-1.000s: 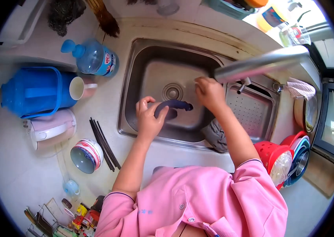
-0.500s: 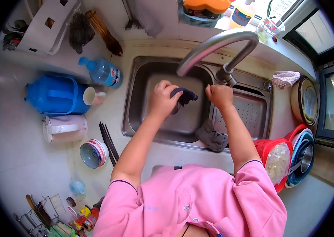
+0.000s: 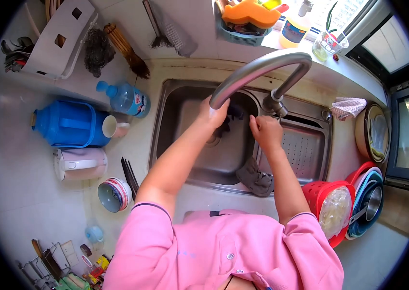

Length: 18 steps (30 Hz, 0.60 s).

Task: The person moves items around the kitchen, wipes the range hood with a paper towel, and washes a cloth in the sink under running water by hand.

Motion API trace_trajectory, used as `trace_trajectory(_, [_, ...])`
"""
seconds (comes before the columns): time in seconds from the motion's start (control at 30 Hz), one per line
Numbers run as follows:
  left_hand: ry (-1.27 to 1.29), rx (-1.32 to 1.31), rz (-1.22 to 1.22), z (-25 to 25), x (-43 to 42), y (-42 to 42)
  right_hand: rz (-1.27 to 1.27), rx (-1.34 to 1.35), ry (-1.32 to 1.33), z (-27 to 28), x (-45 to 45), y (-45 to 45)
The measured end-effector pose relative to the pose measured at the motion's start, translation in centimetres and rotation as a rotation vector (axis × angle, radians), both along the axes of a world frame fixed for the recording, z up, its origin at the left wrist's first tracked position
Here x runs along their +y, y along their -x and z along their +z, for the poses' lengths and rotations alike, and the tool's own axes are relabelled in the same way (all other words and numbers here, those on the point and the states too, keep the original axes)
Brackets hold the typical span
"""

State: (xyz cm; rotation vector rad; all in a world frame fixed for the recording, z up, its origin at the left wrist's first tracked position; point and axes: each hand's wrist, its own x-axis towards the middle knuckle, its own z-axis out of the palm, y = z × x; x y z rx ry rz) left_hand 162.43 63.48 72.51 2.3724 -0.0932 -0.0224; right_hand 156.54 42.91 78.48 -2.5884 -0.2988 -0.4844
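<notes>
My left hand [image 3: 218, 113] is under the tip of the tap spout, over the large sink basin [image 3: 180, 145]. It is closed on a dark navy cloth [image 3: 235, 114], part of which hangs below the fingers. A pale streak, which looks like water, runs from the spout onto the hand. My right hand [image 3: 267, 130] is curled into a fist above the divider between the basins, thumb uppermost; whatever it may hold is hidden. A crumpled grey-brown cloth [image 3: 255, 178] drapes over the sink's front edge, below my right hand.
The curved metal tap [image 3: 262, 63] arches over the sink. On the left stand a water bottle [image 3: 129, 99], a blue thermos [image 3: 69, 123], a kettle [image 3: 81, 164] and stacked bowls [image 3: 114, 194]. A red basket [image 3: 318, 198] and nested basins [image 3: 366, 212] are on the right.
My left hand has moved forward and right with the dark cloth, coming under the spout. My right hand has shifted slightly and stays closed. The view has tilted a little.
</notes>
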Motion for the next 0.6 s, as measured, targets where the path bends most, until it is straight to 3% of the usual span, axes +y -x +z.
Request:
trace_trajectory(0.07, [0.018,-0.076,-0.003,-0.3,1.3,-0.2,0.015,0.067,-0.34,1.8,3.4,0.2])
trace_trajectory(0.1, [0.09,-0.058,0.067,-1.2,1.7,0.7,0.092,0.25,-0.606,0.8,5.5,-0.1])
trace_trajectory(0.13, [0.159,-0.034,0.14,-2.1,2.2,1.9,0.106,0.61,-0.902,2.2,7.7,-0.4])
trace_trajectory(0.17, [0.689,0.261,0.238,-2.6,2.9,3.1,0.144,0.964,-1.135,3.0,9.4,-1.1])
trace_trajectory(0.2, [1.015,0.317,0.236,-1.6,3.4,4.4,0.014,1.212,-1.325,3.7,11.7,-2.1])
trace_trajectory(0.23, [1.337,0.382,0.252,-0.7,3.9,5.8,-0.011,1.295,-1.397,3.2,13.5,-3.1])
trace_trajectory(0.37, [0.933,0.301,0.51,-1.5,5.2,8.5,0.054,1.312,-1.49,-1.4,17.1,-6.0])
trace_trajectory(0.47, [1.122,0.38,0.543,-2.2,6.9,10.1,0.068,0.989,-0.969,-3.2,17.7,-5.3])
trace_trajectory(0.53, [1.278,0.396,0.535,-1.0,7.1,11.1,0.188,0.755,-0.862,-5.3,15.4,-4.8])
trace_trajectory(0.6, [1.441,0.418,0.532,1.1,6.7,11.2,0.096,1.045,-0.879,-4.8,12.5,-4.0])
